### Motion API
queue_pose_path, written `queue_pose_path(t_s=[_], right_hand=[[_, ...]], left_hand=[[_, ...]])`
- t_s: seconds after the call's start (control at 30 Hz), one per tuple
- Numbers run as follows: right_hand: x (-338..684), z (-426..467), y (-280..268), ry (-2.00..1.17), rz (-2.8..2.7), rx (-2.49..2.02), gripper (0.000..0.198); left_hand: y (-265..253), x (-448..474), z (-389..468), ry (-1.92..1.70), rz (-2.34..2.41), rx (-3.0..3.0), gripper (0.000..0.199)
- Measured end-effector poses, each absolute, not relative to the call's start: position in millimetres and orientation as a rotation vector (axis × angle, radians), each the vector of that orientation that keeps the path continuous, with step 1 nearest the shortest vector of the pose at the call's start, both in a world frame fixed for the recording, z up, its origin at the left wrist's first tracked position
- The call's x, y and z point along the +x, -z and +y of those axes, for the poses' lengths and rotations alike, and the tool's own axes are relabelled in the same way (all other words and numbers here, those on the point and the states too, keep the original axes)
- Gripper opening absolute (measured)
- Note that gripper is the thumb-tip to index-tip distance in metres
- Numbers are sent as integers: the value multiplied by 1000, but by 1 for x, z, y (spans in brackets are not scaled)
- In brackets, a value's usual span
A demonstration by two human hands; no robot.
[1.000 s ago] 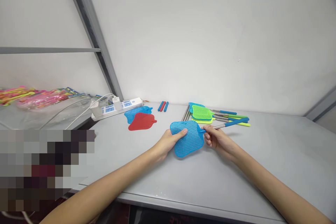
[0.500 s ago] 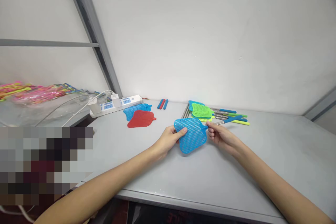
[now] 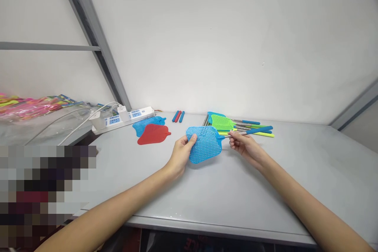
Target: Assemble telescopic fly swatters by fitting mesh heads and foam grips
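A blue fly swatter [image 3: 206, 145] with a perforated head is held above the table. My left hand [image 3: 180, 154] grips the left edge of its head, thumb on top. My right hand [image 3: 246, 146] pinches the metal rod just right of the head; the blue grip [image 3: 258, 130] extends beyond the fingers. Behind lies a pile of fly swatters with a green head [image 3: 222, 122] on top and blue, green and yellow grips pointing right. To the left rest a red swatter head [image 3: 153, 134] and a blue swatter head [image 3: 147, 125], partly overlapping.
Several short blue and red grips [image 3: 178, 116] lie near the wall. A white power strip [image 3: 126, 119] with plugged-in chargers and cables sits at the table's back left. Colourful items in clear plastic [image 3: 35, 107] lie on a surface further left. The grey table [image 3: 236, 201] ends at a front edge.
The view has shifted slightly. The swatter's head has moved left and a little up, with my left hand on it, and more of the metal rod shows between the head and my right fingers.
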State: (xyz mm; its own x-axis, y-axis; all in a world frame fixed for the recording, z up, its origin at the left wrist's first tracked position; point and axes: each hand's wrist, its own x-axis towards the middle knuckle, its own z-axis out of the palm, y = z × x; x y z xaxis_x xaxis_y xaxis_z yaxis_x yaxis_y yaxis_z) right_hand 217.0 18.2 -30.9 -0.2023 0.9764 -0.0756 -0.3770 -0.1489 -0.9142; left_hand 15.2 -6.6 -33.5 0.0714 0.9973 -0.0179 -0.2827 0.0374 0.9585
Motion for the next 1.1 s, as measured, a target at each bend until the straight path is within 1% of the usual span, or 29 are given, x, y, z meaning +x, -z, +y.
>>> queue_pose_path(t_s=[0.4,0.63,1.1], right_hand=[[213,11,29,-1636,-1122,-845,15],[213,12,29,-1604,-1199,-922,20],[212,15,35,-1607,-1134,-946,20]], left_hand=[[28,12,-6,-1325,1019,1052,40],[28,13,-5,-1309,1027,1043,34],[30,13,-3,-1290,991,1046,41]])
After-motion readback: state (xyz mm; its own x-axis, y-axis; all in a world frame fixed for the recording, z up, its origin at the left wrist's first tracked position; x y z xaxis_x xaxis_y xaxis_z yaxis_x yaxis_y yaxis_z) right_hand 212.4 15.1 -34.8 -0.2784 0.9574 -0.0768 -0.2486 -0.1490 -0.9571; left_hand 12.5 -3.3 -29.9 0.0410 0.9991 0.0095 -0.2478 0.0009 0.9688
